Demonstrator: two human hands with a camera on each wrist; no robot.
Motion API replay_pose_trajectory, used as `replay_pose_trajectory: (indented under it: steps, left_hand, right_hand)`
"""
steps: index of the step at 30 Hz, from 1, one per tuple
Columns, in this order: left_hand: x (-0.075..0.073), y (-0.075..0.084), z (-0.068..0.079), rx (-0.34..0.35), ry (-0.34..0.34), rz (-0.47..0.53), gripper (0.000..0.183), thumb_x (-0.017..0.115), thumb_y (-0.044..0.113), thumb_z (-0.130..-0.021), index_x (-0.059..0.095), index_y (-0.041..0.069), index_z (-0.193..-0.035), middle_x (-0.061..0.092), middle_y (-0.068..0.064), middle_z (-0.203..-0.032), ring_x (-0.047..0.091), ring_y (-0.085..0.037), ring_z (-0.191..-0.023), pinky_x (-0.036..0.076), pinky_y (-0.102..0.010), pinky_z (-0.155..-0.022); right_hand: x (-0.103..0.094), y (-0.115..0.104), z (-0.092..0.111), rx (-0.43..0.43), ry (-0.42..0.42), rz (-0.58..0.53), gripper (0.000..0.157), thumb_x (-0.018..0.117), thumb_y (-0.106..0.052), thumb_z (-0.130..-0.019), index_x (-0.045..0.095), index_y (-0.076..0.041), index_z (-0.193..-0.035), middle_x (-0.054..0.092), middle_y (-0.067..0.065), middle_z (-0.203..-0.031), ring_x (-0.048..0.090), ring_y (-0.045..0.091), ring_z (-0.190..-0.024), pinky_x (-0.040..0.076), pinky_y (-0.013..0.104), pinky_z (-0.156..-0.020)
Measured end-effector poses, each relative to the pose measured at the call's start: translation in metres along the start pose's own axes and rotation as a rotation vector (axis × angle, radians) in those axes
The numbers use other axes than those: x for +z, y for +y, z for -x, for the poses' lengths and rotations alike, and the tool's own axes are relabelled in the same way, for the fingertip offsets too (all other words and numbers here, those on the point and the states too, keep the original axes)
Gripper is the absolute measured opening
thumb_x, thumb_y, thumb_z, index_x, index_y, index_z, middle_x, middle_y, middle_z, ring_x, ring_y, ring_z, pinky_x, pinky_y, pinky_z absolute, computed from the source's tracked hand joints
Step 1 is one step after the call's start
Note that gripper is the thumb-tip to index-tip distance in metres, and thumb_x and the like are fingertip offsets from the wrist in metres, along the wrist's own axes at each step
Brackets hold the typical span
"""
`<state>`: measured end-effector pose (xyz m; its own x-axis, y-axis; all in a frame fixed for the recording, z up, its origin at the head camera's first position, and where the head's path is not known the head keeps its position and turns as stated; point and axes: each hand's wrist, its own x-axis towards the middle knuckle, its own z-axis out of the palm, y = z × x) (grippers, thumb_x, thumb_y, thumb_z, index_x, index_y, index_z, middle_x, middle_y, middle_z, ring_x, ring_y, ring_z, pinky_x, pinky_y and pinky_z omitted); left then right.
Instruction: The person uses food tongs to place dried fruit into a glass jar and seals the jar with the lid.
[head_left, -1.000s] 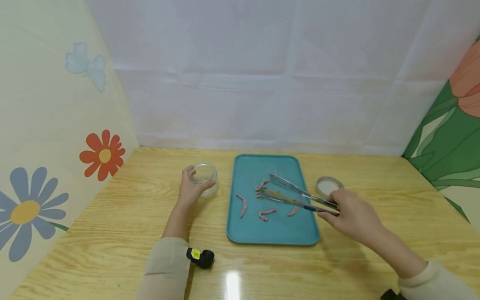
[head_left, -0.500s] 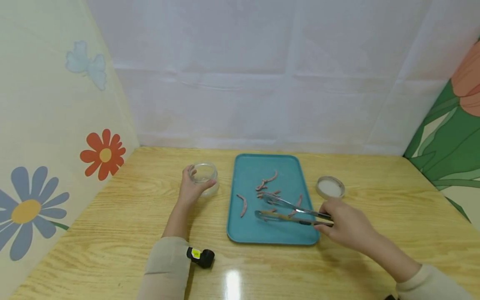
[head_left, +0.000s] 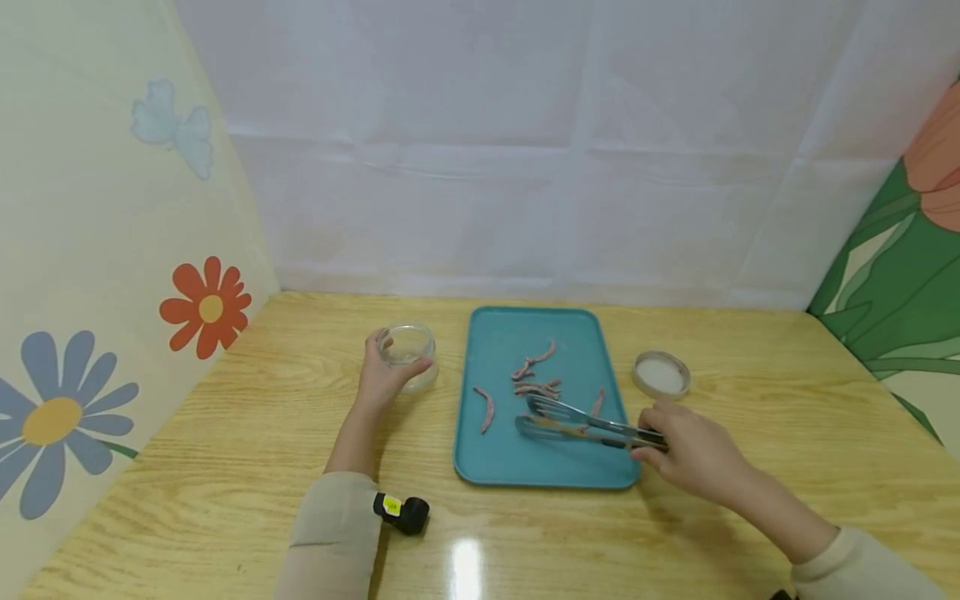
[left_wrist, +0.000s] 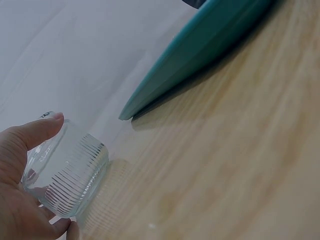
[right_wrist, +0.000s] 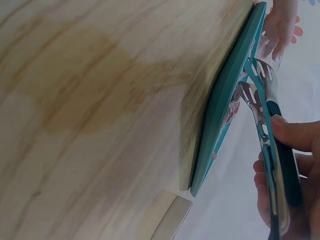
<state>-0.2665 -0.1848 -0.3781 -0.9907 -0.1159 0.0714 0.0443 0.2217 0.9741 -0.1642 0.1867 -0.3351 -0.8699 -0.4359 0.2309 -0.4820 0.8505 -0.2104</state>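
My left hand (head_left: 380,379) grips a clear glass jar (left_wrist: 75,170) on the table, thumb on its near side; its ribbed wall shows in the left wrist view. My right hand (head_left: 693,446) holds metal tongs (head_left: 600,422) with dark handles. Their spread tips hang low over the teal tray (head_left: 495,333). Several pink, meat-like strips (head_left: 536,389) lie on that tray. One strip (head_left: 486,410) sits alone at its left. Near the tips, another strip is largely hidden by the tongs, and I cannot tell whether they touch it.
A round lid (head_left: 660,375) with a pale inside lies right of the tray. The wooden table (head_left: 255,467) meets a white cloth backdrop (head_left: 450,217) behind. Flower-patterned panels (head_left: 75,250) stand at both sides. A black wrist camera (head_left: 405,515) sits at the left sleeve.
The tongs came nearer and lower over the tray, then their tips drew somewhat closer together. My right hand moved slightly toward me. The left hand and jar stayed put.
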Motion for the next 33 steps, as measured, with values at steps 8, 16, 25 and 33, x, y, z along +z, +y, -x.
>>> replay_pose_trajectory:
  steps: [8,16,25,33]
  left_hand:
    - [-0.0006,-0.0001,0.0001,0.011,0.000,0.005,0.094,0.074,0.022,-0.069,0.009,0.005,-0.135,0.018,-0.019,-0.135,0.018,-0.037,-0.122,0.026,-0.046,-0.094]
    - [-0.0009,0.0013,0.0019,0.034,0.015,0.007,0.096,0.075,0.028,-0.067,0.011,0.004,-0.134,0.019,-0.021,-0.134,0.018,-0.040,-0.120,0.026,-0.048,-0.093]
    - [-0.0011,-0.0005,-0.0002,-0.007,0.004,-0.002,0.093,0.073,0.023,-0.069,0.010,0.007,-0.135,0.019,-0.017,-0.135,0.019,-0.036,-0.121,0.028,-0.045,-0.093]
    - [-0.0010,-0.0038,-0.0011,0.005,0.003,-0.020,0.093,0.073,0.025,-0.069,0.009,0.007,-0.135,0.020,-0.017,-0.135,0.019,-0.036,-0.122,0.028,-0.045,-0.093]
  right_hand:
    - [0.0023,0.0009,0.0005,-0.008,0.001,-0.003,0.026,0.074,-0.020,-0.066,0.049,-0.017,-0.071,0.034,-0.008,-0.063,0.031,0.007,-0.053,0.027,0.021,-0.042]
    - [0.0023,-0.0005,0.0013,-0.009,0.012,-0.003,0.030,0.073,-0.019,-0.067,0.044,-0.018,-0.068,0.033,-0.008,-0.062,0.030,0.007,-0.052,0.025,0.021,-0.041]
    - [0.0028,-0.0029,0.0043,-0.003,0.017,-0.023,0.029,0.073,-0.017,-0.067,0.044,-0.019,-0.066,0.034,-0.010,-0.061,0.032,0.006,-0.053,0.028,0.021,-0.041]
    - [0.0054,-0.0025,0.0056,-0.010,0.033,-0.024,0.029,0.073,-0.016,-0.068,0.044,-0.019,-0.065,0.034,-0.011,-0.061,0.032,0.005,-0.052,0.028,0.020,-0.041]
